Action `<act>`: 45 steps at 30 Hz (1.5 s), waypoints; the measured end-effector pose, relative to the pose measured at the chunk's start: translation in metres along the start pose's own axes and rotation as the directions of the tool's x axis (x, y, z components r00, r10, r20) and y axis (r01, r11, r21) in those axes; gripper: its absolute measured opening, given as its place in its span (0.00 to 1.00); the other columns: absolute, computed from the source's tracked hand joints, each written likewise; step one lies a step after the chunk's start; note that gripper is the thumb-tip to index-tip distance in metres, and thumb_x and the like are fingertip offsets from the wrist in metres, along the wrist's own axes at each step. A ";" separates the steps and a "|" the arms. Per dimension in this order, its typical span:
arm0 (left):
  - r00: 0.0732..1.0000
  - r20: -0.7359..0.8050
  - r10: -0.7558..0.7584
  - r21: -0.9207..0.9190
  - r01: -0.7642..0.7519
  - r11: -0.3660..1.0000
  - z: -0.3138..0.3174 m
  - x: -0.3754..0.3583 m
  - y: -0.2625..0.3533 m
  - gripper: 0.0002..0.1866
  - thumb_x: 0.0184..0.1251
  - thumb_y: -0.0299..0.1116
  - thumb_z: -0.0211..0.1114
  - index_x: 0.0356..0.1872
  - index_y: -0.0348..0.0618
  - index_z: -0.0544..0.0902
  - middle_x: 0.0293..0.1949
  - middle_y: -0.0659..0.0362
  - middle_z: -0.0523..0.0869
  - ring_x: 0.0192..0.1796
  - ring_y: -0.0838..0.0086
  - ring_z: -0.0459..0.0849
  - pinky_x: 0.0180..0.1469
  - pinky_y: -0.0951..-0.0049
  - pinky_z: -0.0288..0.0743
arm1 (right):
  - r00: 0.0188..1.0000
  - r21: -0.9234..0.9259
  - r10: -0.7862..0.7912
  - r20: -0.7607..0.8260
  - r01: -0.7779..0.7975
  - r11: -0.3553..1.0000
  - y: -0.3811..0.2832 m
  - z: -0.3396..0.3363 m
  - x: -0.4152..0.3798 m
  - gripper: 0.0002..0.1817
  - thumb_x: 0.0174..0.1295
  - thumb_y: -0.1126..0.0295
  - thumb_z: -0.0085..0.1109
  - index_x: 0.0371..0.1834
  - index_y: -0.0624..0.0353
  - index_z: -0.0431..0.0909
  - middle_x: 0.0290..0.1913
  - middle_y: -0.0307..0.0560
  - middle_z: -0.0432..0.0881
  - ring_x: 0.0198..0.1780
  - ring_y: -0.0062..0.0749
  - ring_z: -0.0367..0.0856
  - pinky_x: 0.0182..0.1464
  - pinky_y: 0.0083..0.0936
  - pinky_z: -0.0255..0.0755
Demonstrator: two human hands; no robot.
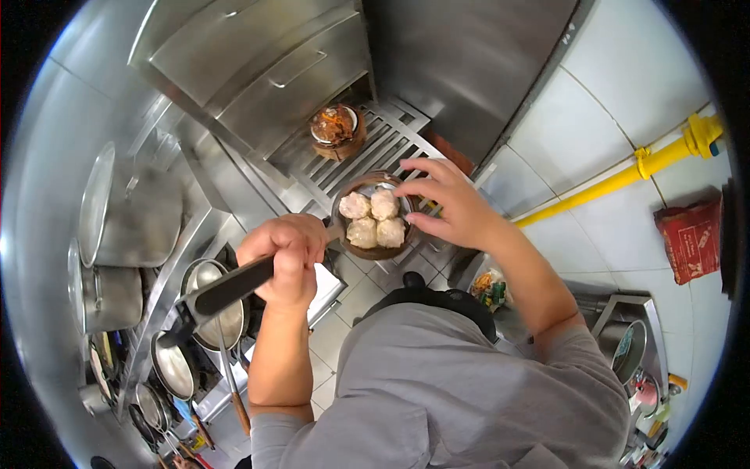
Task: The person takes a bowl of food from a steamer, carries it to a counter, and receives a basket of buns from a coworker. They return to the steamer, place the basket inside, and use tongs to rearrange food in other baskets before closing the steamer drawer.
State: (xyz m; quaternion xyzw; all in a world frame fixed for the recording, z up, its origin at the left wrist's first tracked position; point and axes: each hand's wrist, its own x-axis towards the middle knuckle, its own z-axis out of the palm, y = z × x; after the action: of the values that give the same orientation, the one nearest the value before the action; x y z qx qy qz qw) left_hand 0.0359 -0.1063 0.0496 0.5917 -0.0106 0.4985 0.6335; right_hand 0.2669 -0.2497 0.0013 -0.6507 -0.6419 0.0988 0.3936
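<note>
A round bamboo steamer basket holds several pale, wrinkled dumplings on a light-coloured base. My left hand wraps round a long tool with a black handle. Its front end runs from my fist toward the left side of the basket; the kind of tool is unclear. On the basket's right side, my right hand is open, thumb and fingers spread. Those fingertips are right at the rim, close to the upper right dumpling.
Another small basket with reddish-brown food stands on the slatted metal rack below a steel drawer cabinet. Large steel pots and pans line the left. A yellow pipe crosses the tiled wall at right.
</note>
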 end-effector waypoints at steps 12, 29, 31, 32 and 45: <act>0.999 0.023 0.038 0.217 -0.042 0.975 -0.007 -0.015 0.050 0.30 0.71 0.60 0.67 0.21 0.48 0.69 0.13 0.65 0.70 0.13 0.75 0.67 0.21 0.70 0.64 | 0.848 0.205 -0.195 0.494 0.105 0.973 -0.016 0.023 0.058 0.23 0.51 0.66 0.75 0.54 0.52 0.85 0.72 0.52 0.71 0.73 0.54 0.66 0.74 0.43 0.63; 1.000 0.014 -0.002 0.132 0.000 0.991 -0.012 -0.021 0.020 0.29 0.70 0.54 0.71 0.21 0.43 0.71 0.15 0.62 0.73 0.16 0.73 0.70 0.22 0.69 0.66 | 0.894 0.049 -0.182 0.409 0.177 0.983 -0.005 0.020 0.041 0.26 0.51 0.64 0.79 0.56 0.50 0.86 0.79 0.50 0.63 0.79 0.50 0.58 0.77 0.44 0.59; 0.999 0.043 0.017 0.073 -0.020 0.997 -0.019 -0.020 0.004 0.26 0.70 0.47 0.73 0.22 0.39 0.73 0.18 0.58 0.76 0.19 0.71 0.74 0.24 0.70 0.69 | 0.975 0.094 -0.020 0.221 -0.001 0.996 -0.006 0.009 0.030 0.29 0.50 0.58 0.81 0.57 0.51 0.85 0.77 0.54 0.64 0.78 0.55 0.60 0.76 0.46 0.60; 0.999 0.050 0.013 0.066 -0.017 0.998 -0.019 -0.019 -0.002 0.26 0.70 0.47 0.73 0.22 0.39 0.73 0.18 0.58 0.76 0.19 0.71 0.74 0.24 0.70 0.69 | 0.976 0.089 -0.011 0.216 -0.008 0.996 -0.004 0.005 0.022 0.29 0.50 0.58 0.81 0.57 0.51 0.85 0.77 0.54 0.64 0.78 0.55 0.60 0.76 0.46 0.60; 0.978 -0.193 0.073 0.321 -0.007 0.947 0.026 -0.021 -0.021 0.26 0.76 0.52 0.65 0.24 0.42 0.71 0.18 0.60 0.70 0.18 0.75 0.66 0.25 0.70 0.65 | 0.929 -0.153 0.136 -0.343 -0.198 0.968 -0.024 0.049 -0.031 0.45 0.50 0.63 0.77 0.74 0.53 0.67 0.53 0.41 0.84 0.56 0.43 0.74 0.63 0.44 0.62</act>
State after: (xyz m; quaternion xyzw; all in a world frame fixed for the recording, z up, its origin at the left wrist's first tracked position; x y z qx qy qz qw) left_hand 0.0535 -0.1350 0.0288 0.6322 0.1226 0.5640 0.5169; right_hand 0.2124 -0.2624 -0.0281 -0.7442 -0.5153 -0.0381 0.4233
